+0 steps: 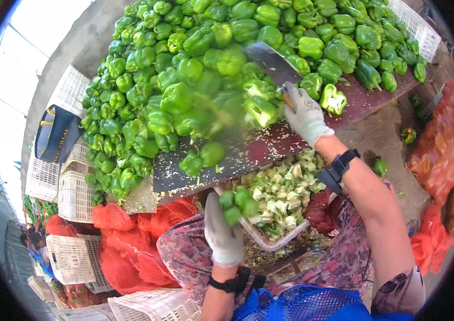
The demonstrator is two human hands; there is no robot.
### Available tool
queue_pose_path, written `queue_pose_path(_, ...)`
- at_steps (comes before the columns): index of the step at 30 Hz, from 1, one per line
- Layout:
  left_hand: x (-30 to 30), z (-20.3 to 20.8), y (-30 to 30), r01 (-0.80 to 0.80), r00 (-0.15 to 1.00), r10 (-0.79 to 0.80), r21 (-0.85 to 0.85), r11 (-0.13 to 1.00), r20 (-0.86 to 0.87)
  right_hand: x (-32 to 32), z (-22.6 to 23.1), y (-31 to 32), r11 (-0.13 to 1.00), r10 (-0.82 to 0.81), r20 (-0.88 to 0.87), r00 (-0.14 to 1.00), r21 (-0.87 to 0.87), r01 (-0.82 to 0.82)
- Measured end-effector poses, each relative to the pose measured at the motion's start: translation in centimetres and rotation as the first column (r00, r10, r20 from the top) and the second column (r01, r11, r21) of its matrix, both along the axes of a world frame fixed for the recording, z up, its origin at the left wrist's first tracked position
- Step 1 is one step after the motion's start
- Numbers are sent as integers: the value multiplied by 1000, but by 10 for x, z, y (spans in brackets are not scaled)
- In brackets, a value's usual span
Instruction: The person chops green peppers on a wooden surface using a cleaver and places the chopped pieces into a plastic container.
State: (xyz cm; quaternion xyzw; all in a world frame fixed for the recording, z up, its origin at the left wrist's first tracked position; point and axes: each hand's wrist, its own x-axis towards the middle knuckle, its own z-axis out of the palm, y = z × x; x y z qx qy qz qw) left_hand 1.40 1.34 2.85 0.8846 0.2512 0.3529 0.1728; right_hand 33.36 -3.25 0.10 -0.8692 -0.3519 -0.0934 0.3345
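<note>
My right hand (304, 115), in a pale glove, grips the handle of a wide-bladed cleaver (275, 61), its blade over the peppers. Close by lie a cut pepper with pale flesh showing (260, 111) and another cut piece (333, 99). My left hand (221, 230), gloved too, is low at the table's near edge with a blurred green bell pepper (237, 206) against its palm side; the thumb is hidden. Beneath, a white plastic crate (278, 243) holds pale cut-out pepper cores (283, 187). Two whole peppers (203, 158) rest on the seed-strewn dark tabletop (179, 174).
A large heap of green bell peppers (195, 59) covers the far table. Red mesh bags (130, 246) and white crates (74, 195) stand at the left, with a dark bag (55, 136) on top. Filled red mesh sacks (441, 139) stand on the right; a few peppers (380, 167) lie on the floor.
</note>
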Motion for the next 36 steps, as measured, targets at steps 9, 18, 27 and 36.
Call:
queue_pose_path(9,2,-34,25,-193,917,361,-602,775,171,-21,16,14,991,-19,169,986,-126,40)
queue_pose_path(18,-4,-52,20,-174,949,285,-526,832,135,-159,19,-10,567,808,259,529,-103,-817)
queue_pose_path(27,-7,-39,8,-175,967,241,-461,870,87,-167,17,-19,564,823,334,460,-384,-731)
queue_pose_path(36,-1,-34,-2,-101,994,110,-302,948,15,-154,16,-27,512,852,175,493,-476,-716)
